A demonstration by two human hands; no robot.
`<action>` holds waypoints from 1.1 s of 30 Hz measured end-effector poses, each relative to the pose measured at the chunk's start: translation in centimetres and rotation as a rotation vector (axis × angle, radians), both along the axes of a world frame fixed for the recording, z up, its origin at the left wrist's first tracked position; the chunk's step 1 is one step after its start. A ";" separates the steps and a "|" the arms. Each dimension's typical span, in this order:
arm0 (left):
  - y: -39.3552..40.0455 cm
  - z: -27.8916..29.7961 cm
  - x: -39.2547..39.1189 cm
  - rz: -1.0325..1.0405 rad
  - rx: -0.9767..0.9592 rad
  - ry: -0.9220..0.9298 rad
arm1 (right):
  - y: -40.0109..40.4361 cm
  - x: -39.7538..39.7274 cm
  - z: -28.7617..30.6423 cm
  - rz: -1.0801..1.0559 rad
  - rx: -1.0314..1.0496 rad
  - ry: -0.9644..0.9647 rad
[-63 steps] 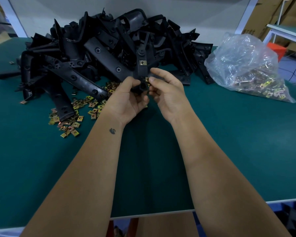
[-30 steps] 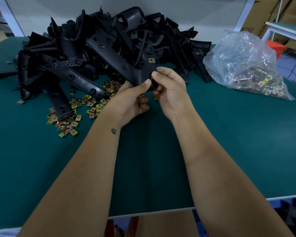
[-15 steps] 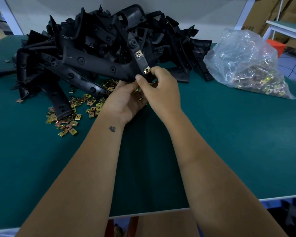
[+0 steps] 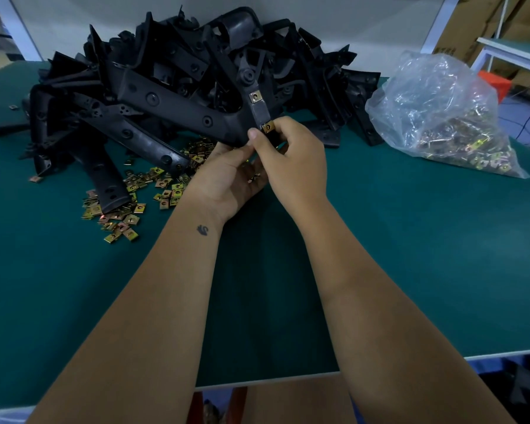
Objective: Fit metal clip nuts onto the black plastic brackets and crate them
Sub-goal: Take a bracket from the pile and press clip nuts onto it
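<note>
Green-topped table, cardboard boxes behind

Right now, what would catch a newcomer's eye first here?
The big heap of black plastic brackets at the back of the green table, with loose brass-coloured metal clip nuts scattered before it. At centre, the right hand and left hand hold one bracket. A clear plastic bag of clip nuts lies far right.

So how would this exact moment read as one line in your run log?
step: fitting clip nut | right hand: pinches nut onto held bracket | left hand: steadies bracket from below | fitted nut: farther up strip
</note>
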State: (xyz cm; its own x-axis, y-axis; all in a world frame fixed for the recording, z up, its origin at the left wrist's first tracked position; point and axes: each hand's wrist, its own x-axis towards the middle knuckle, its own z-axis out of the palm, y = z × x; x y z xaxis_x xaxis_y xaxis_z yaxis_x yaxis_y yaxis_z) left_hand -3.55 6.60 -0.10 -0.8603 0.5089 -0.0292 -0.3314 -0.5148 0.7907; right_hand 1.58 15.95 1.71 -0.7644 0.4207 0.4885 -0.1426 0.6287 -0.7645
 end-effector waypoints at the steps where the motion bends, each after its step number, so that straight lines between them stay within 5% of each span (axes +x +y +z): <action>1: 0.0 0.0 0.0 -0.002 0.001 -0.002 | 0.0 0.0 0.0 -0.002 -0.002 0.000; 23: -0.4 1.2 1.2 0.024 -0.133 0.017 | 0.1 0.6 -0.6 -0.043 0.090 0.019; 29: -0.8 1.5 1.4 0.118 -0.183 -0.016 | 0.1 1.3 -0.8 -0.097 -0.030 0.020; 33: 0.8 1.6 2.4 0.274 -0.207 -0.041 | 0.2 2.8 -0.3 -0.124 -0.375 0.125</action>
State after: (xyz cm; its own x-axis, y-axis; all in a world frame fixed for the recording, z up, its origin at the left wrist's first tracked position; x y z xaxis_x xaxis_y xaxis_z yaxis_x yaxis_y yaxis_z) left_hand -1.12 7.36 1.51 -0.9603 0.2385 -0.1448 -0.2362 -0.4190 0.8767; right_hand 4.39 16.14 1.39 -0.6414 0.6726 0.3691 -0.1892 0.3276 -0.9257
